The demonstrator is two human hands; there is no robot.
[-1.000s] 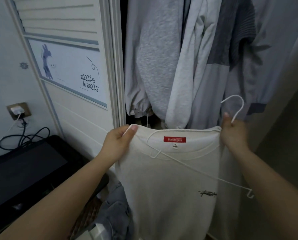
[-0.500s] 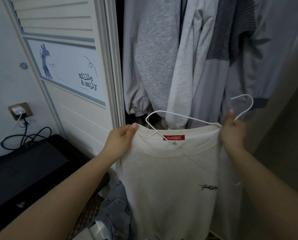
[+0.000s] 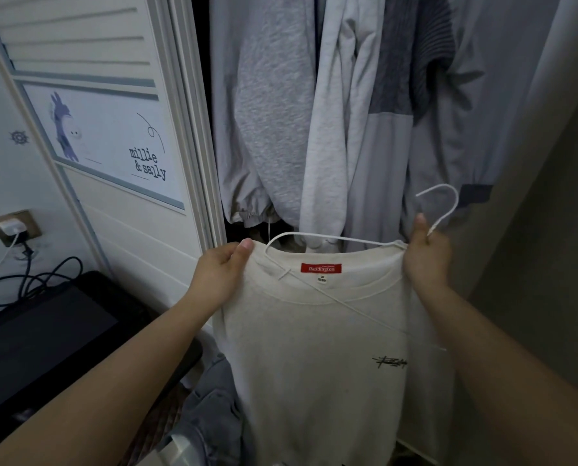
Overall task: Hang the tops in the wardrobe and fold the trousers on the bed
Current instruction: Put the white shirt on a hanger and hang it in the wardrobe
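I hold a cream sweatshirt [image 3: 317, 351] with a red neck label up in front of the open wardrobe. My left hand [image 3: 222, 274] pinches its left shoulder at the collar. My right hand [image 3: 427, 255] grips the right shoulder together with the neck of a thin white wire hanger [image 3: 331, 237]. The hanger lies tilted: one arm arches over the collar, the other runs down inside the neck opening toward the lower right. Its hook curls up above my right hand.
Several grey and white tops [image 3: 331, 112] hang close together in the wardrobe behind. The white sliding door [image 3: 119, 146] stands at left. A black flat device [image 3: 42, 334] with cables sits lower left. Grey denim [image 3: 210, 415] lies crumpled below the sweatshirt.
The hanger has swung up and slid into the neck opening; its left arm now arches above the collar. My right hand rose slightly; my left hand kept its hold.
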